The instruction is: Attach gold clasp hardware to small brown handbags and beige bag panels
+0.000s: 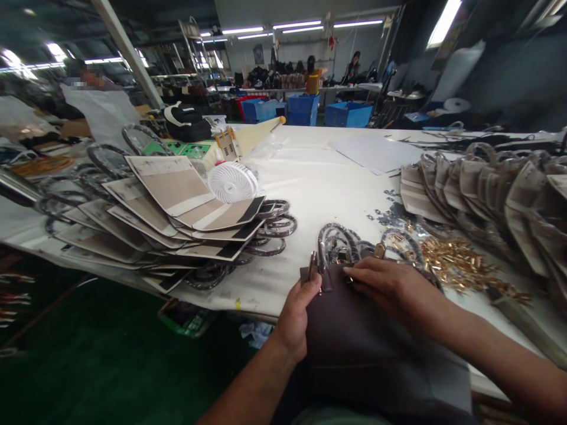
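Your left grip (297, 313) pinches the dark bag (367, 354) at its corner; right grip (390, 286) lies beside, closed or not I cannot tell. Hold the edge flat.

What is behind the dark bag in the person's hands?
Behind the bag lie wrapped handles and a heap of gold fittings. The right hand and bag edge hide the handles' ends.

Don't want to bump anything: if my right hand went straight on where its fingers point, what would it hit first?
Probably the handle strap on the dark bag's top edge, just past the right hand; the left hand lies close behind it. Depth is unclear.
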Demonstrator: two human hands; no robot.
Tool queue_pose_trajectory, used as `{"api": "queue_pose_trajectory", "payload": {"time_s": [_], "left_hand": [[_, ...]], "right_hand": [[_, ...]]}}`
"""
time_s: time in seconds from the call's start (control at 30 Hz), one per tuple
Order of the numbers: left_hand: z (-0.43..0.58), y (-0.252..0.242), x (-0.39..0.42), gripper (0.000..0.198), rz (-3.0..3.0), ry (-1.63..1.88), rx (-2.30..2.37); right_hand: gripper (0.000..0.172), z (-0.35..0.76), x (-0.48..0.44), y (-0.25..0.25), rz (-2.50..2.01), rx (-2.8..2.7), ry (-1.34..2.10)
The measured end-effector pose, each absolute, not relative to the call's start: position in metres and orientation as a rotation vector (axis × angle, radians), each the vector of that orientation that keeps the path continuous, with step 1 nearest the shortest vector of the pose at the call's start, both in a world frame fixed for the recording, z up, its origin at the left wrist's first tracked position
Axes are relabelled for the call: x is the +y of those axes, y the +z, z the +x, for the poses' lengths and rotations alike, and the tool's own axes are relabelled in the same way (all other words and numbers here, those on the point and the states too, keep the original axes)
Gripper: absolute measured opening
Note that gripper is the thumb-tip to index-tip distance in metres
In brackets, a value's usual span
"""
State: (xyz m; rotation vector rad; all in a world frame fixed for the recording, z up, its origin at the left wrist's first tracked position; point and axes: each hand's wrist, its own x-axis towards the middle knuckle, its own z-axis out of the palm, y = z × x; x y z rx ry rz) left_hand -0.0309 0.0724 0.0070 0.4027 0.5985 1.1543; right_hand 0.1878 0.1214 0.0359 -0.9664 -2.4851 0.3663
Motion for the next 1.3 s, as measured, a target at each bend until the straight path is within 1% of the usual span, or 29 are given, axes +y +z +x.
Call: {"api": "queue_pose_trajectory", "payload": {"time_s": [0.3, 0.43, 0.5, 0.7, 0.8, 1.0, 1.17, 1.3], "left_hand": [[-0.025, 0.012, 0.071, 0.050, 0.402, 1.208, 0.620], [-0.024, 0.013, 0.072, 0.051, 0.378, 1.223, 0.637], [-0.023, 0.012, 0.072, 0.052, 0.369, 1.216, 0.641], [-0.024, 0.007, 0.071, 0.052, 0.387, 1.218, 0.678], [-0.024, 0.003, 0.070, 0.051, 0.416, 1.232, 0.710], [-0.023, 0.000, 0.069, 0.047, 0.422, 1.245, 0.747], [-0.022, 0.002, 0.070, 0.051, 0.384, 1.225, 0.718], [-0.021, 0.004, 0.070, 0.052, 0.334, 1.229, 0.729]], "right_hand": [[0.032, 0.190, 0.124, 0.039, -0.924, -2.638, 0.178], [0.033, 0.187, 0.123, 0.038, -0.923, -2.696, 0.118], [0.033, 0.187, 0.122, 0.035, -0.930, -2.670, 0.138], [0.027, 0.190, 0.124, 0.028, -0.896, -2.544, 0.424], [0.024, 0.190, 0.126, 0.026, -0.913, -2.511, 0.480], [0.018, 0.187, 0.122, 0.025, -0.957, -2.384, 0.501], [0.023, 0.186, 0.118, 0.032, -0.903, -2.526, 0.393], [0.019, 0.187, 0.117, 0.034, -0.921, -2.415, 0.397]]}}
